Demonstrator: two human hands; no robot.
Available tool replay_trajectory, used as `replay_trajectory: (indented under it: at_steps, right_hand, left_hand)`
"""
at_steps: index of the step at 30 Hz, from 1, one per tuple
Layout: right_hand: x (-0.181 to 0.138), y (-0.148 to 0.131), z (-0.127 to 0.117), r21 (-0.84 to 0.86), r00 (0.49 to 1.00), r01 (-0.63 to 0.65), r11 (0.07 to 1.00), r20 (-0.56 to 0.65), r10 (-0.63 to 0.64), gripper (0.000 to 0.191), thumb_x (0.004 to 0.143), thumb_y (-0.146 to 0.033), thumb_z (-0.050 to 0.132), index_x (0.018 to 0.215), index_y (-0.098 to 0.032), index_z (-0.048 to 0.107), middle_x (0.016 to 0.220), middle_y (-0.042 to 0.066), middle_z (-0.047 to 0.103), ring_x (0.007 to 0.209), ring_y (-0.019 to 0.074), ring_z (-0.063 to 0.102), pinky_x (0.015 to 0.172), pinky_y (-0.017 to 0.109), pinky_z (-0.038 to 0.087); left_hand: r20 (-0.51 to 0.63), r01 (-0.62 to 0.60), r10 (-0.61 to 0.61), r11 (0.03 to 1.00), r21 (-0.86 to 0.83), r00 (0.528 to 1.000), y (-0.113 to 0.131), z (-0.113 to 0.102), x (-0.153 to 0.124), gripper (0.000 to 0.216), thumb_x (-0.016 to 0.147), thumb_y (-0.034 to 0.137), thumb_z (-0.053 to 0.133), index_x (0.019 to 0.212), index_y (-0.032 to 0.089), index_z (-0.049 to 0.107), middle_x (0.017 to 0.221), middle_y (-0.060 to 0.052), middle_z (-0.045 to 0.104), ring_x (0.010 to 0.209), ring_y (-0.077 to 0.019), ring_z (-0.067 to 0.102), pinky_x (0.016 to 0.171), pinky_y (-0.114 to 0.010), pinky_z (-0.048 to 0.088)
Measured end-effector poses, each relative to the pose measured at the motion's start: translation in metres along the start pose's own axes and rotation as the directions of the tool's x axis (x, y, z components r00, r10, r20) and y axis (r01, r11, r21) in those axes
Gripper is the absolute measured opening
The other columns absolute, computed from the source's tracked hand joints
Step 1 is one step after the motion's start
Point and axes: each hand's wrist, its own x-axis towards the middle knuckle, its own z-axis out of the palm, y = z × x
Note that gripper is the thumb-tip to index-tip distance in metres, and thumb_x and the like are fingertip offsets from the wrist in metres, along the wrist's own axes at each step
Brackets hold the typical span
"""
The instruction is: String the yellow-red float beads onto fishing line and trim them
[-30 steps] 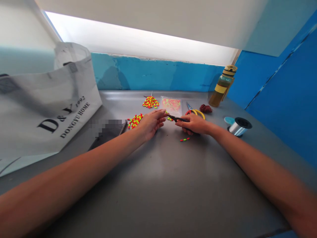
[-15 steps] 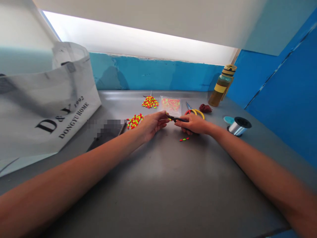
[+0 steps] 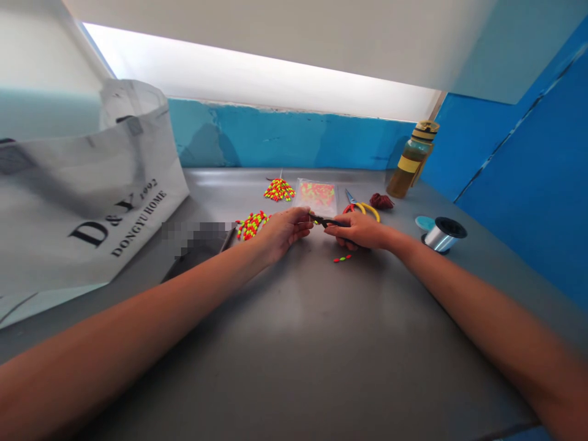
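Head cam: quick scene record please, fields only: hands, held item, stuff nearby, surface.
left hand: fingertips at the tip of the small black tool, grip unclear
right hand: holds that tool
nearby: yellow-and-red beads, plastic bag of beads, yellow-handled scissors, spool of clear line
surface: grey metal table
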Motion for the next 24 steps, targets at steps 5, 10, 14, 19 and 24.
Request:
replay_trajectory:
  at_steps: [5, 10, 14, 19, 24]
  right_hand:
    - [-0.0001, 0.0000, 0.0006, 0.011, 1.000, -0.009, 1.000, -0.012, 0.009, 0.036, 0.093, -0.052, 0.056, 0.092, -0.017, 0.064, 0.073, 0.002, 0.068, 0.050, 0.0096, 0.056, 0.048, 0.022, 0.041]
    - [0.0004, 0.0016, 0.0005, 0.029, 1.000, -0.008, 1.000, -0.020, 0.009, 0.038, 0.092, -0.053, 0.057, 0.092, -0.016, 0.064, 0.072, 0.002, 0.067, 0.049, 0.0097, 0.056, 0.046, 0.022, 0.042]
    - [0.0007, 0.0026, 0.0009, 0.026, 1.000, -0.011, 1.000, -0.026, 0.011, 0.037, 0.092, -0.054, 0.058, 0.091, -0.017, 0.064, 0.071, 0.001, 0.068, 0.049, 0.0095, 0.057, 0.046, 0.021, 0.041]
    - [0.0012, 0.0024, 0.0014, 0.014, 1.000, 0.011, 1.000, -0.009, -0.011, 0.036, 0.093, -0.053, 0.057, 0.087, -0.017, 0.061, 0.072, 0.001, 0.068, 0.049, 0.0092, 0.057, 0.047, 0.021, 0.042]
    - [0.0008, 0.0007, 0.0011, 0.015, 1.000, 0.016, 1.000, -0.004, -0.016, 0.035, 0.094, -0.051, 0.055, 0.085, -0.018, 0.060, 0.072, 0.001, 0.068, 0.049, 0.0094, 0.057, 0.048, 0.021, 0.042]
  left_hand:
    - [0.012, 0.017, -0.017, 1.000, 0.008, 1.000, 0.0010, 0.0002, -0.0008, 0.008, 0.083, 0.021, 0.067, 0.081, 0.015, 0.072, 0.082, -0.007, 0.070, 0.069, -0.0137, 0.062, 0.067, -0.025, 0.052]
    - [0.035, 0.007, -0.007, 1.000, -0.005, 0.999, 0.0005, -0.0004, 0.0000, 0.008, 0.082, 0.023, 0.070, 0.084, 0.016, 0.072, 0.086, -0.007, 0.071, 0.068, -0.0129, 0.063, 0.064, -0.024, 0.052]
    - [0.029, 0.004, -0.004, 1.000, 0.002, 1.000, 0.0011, 0.0008, -0.0012, 0.006, 0.081, 0.021, 0.069, 0.080, 0.015, 0.071, 0.085, -0.007, 0.071, 0.068, -0.0134, 0.063, 0.063, -0.023, 0.052]
    - [0.009, 0.028, -0.028, 1.000, -0.010, 1.000, 0.0022, 0.0013, -0.0004, 0.004, 0.077, 0.018, 0.069, 0.075, 0.015, 0.070, 0.080, -0.007, 0.069, 0.068, -0.0138, 0.063, 0.062, -0.024, 0.053]
    - [-0.004, 0.036, -0.036, 0.999, -0.005, 0.999, 0.0028, -0.0008, 0.0023, 0.006, 0.079, 0.018, 0.069, 0.075, 0.015, 0.071, 0.082, -0.009, 0.069, 0.067, -0.0139, 0.063, 0.061, -0.023, 0.054]
